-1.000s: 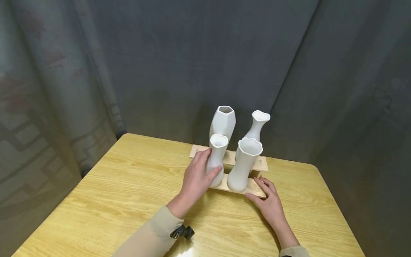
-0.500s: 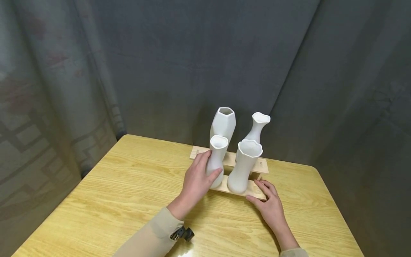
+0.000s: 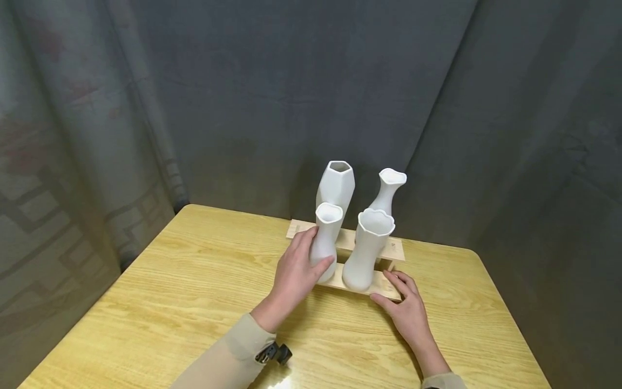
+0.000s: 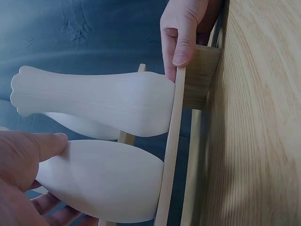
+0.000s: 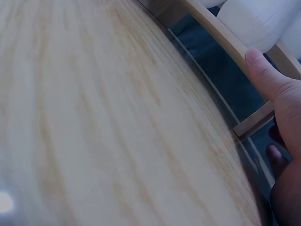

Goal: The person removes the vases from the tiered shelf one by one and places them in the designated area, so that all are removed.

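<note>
My left hand (image 3: 295, 273) holds a slim white vase (image 3: 328, 237), thumb on the near side and fingers behind it. This vase stands upright at the front left of a two-tier wooden stand (image 3: 389, 287), its base on the lower board in the left wrist view. Beside it is a white vase with a scalloped rim (image 3: 368, 248). My right hand (image 3: 410, 310) grips the lower board's right end, thumb on the front edge. On the upper tier behind are a faceted white vase (image 3: 336, 186) and a wavy-rimmed white vase (image 3: 386, 194), both partly hidden by the front ones.
The stand rests toward the back of a wood-grain table (image 3: 204, 281). A grey curtain (image 3: 291, 97) hangs close behind the table and along its sides. A small black device (image 3: 274, 354) is strapped to the left wrist.
Both hands keep their hold on the vase and stand, which stay put on the table. Only the head view shifts very slightly.
</note>
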`<state>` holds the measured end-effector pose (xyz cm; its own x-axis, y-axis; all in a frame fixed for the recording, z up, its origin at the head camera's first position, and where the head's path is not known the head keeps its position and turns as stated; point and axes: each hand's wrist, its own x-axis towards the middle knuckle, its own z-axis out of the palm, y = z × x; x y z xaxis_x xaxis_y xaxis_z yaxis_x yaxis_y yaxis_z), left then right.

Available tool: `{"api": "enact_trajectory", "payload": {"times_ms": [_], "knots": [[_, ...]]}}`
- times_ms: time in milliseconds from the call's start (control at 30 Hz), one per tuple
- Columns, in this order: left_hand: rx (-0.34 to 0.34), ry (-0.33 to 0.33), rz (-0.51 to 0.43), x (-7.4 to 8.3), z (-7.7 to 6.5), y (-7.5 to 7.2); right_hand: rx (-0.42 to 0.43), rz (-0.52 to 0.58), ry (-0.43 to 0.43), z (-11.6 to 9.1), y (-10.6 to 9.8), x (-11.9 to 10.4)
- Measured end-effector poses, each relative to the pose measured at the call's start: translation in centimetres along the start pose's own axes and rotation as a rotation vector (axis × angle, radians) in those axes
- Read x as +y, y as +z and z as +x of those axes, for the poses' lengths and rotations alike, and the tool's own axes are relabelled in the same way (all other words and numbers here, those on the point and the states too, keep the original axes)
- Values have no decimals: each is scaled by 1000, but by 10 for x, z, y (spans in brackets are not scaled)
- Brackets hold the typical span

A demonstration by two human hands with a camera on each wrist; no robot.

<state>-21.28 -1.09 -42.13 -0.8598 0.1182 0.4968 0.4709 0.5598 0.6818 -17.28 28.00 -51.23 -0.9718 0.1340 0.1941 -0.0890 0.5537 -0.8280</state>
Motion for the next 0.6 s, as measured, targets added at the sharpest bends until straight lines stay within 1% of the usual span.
{"api": "enact_trajectory", "payload": {"times_ms": [233,500,600], "knots": [[-3,0,-20,-5,0,2,-10,14,18,3,1,0],[-30,-26,-27,-6,2,2,-16,36,23,7,5,0],[-30,-30,-25,-7,2,1,-17,49,23,8,6,0]]}}
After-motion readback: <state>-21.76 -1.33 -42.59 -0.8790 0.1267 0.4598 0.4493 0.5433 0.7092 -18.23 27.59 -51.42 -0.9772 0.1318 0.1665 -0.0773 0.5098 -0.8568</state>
